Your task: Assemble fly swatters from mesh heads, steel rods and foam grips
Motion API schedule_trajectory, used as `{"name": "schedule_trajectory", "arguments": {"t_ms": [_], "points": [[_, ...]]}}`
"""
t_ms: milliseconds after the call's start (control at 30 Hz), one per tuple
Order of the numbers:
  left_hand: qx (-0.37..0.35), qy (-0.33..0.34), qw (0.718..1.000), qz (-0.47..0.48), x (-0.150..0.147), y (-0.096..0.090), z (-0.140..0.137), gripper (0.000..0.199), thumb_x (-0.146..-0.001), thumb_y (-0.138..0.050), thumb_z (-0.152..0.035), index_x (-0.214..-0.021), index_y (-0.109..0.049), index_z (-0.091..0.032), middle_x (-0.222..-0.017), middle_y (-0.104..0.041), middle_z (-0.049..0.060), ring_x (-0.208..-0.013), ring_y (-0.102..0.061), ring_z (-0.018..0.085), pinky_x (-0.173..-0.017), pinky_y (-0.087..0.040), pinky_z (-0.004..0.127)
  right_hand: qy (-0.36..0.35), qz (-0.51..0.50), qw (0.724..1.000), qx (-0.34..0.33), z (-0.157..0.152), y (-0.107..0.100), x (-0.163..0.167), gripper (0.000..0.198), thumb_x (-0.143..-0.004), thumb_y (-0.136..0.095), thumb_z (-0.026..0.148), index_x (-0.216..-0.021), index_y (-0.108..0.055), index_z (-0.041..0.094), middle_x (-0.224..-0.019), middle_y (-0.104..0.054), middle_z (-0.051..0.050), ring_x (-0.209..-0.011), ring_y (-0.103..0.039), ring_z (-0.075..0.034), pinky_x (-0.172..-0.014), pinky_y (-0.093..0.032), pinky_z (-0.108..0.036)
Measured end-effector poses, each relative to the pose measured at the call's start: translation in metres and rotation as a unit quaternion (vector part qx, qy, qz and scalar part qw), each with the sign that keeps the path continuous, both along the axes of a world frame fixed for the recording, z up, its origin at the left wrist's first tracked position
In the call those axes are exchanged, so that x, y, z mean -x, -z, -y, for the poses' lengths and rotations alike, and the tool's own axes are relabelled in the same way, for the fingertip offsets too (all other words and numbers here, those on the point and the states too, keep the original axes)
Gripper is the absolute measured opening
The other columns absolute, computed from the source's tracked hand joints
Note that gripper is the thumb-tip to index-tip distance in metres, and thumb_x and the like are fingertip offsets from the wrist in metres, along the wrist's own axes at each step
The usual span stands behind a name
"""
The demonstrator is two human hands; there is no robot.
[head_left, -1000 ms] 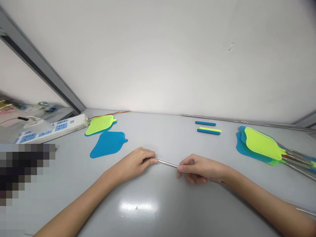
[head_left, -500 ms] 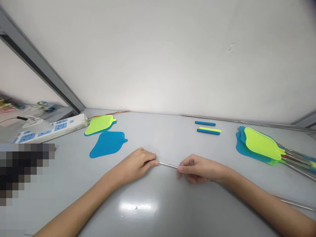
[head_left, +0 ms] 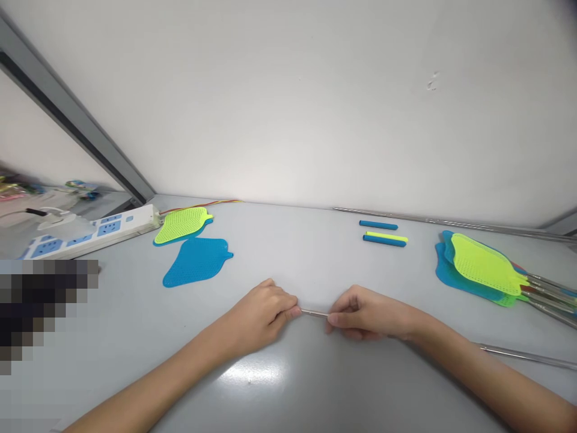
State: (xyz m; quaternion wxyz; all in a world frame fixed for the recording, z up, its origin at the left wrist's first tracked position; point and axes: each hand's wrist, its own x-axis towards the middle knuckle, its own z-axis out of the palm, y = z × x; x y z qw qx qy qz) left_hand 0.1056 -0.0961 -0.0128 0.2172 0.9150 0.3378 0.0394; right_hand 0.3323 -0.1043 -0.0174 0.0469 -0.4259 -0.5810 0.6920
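Note:
Between my two hands runs a thin silver metal rod point(head_left: 314, 313), low over the grey table. My left hand point(head_left: 273, 310) is closed around its left end, thumb toward the middle. My right hand point(head_left: 360, 313) pinches it between thumb and fingers a short way to the right. Both ends of the rod are hidden by the hands. Beyond my left hand lies a blue fly swatter head point(head_left: 196, 261), and behind that a yellow-green swatter head point(head_left: 184, 225) partly covers another blue one.
Blue tubes point(head_left: 378, 225) and a yellow tube point(head_left: 387, 236) lie at the back right. Assembled swatters point(head_left: 487, 264) are piled on the right. Metal rods point(head_left: 428, 221) lie along the wall; another rod point(head_left: 527, 355) is beside my right forearm. A power strip point(head_left: 112, 227) sits at the left.
My left hand has moved slightly right and nearer to me, so less of the rod shows between the hands. The view has shifted a little.

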Motion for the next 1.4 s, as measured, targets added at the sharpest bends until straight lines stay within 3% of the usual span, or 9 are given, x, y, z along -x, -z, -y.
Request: {"name": "schedule_trajectory", "arguments": {"t_ms": [233,700,1000,1233,1400], "points": [[0.006,0.021,1.0,0.001,-0.011,0.002,0.01,0.034,-0.091,-0.025,-0.026,-0.061,-0.037,-0.017,-0.054,-0.043,-0.004,-0.053,-0.041,0.009,-0.067,-0.029,0.025,-0.037,-0.005,0.999,-0.02,-0.001,-0.001,0.0,0.03,-0.076,-0.051,0.041,-0.081,-0.062,0.014,-0.054,-0.043,0.003,-0.042,-0.033,-0.005,-0.036,-0.023,-0.017],[0.052,-0.016,0.998,0.036,-0.009,-0.005,0.006,0.035,-0.09,-0.027,-0.029,-0.058,-0.037,-0.017,-0.052,-0.04,-0.004,-0.056,-0.041,0.011,-0.066,-0.032,0.024,-0.003,0.017,1.0,-0.012,0.002,-0.004,0.003,0.033,-0.074,-0.05,0.048,-0.076,-0.057,0.015,-0.054,-0.046,0.002,-0.042,-0.032,-0.005,-0.034,-0.021,-0.017],[0.066,-0.021,0.996,0.053,-0.004,-0.004,0.003,0.033,-0.09,-0.026,-0.031,-0.073,-0.052,-0.019,-0.061,-0.05,-0.002,-0.066,-0.046,0.013,-0.066,-0.034,0.024,0.013,0.032,0.999,-0.023,0.003,-0.004,0.005,0.033,-0.075,-0.048,0.047,-0.083,-0.06,0.016,-0.054,-0.048,0.002,-0.041,-0.033,-0.005,-0.035,-0.021,-0.017],[0.074,-0.006,0.996,0.057,-0.003,-0.003,0.004,0.029,-0.091,-0.026,-0.028,-0.09,-0.055,-0.023,-0.075,-0.057,-0.002,-0.072,-0.048,0.013,-0.072,-0.034,0.025,0.01,0.041,0.999,-0.029,0.003,-0.004,0.005,0.035,-0.077,-0.046,0.047,-0.086,-0.061,0.016,-0.054,-0.05,0.001,-0.04,-0.033,-0.005,-0.034,-0.023,-0.016],[0.081,-0.016,0.995,0.049,-0.001,-0.004,0.002,0.029,-0.091,-0.026,-0.031,-0.087,-0.054,-0.023,-0.074,-0.056,-0.002,-0.074,-0.047,0.014,-0.069,-0.034,0.024,0.009,0.037,0.999,-0.036,0.003,-0.004,0.005,0.037,-0.076,-0.047,0.047,-0.087,-0.062,0.016,-0.054,-0.051,0.001,-0.04,-0.034,-0.005,-0.034,-0.023,-0.016]]}}
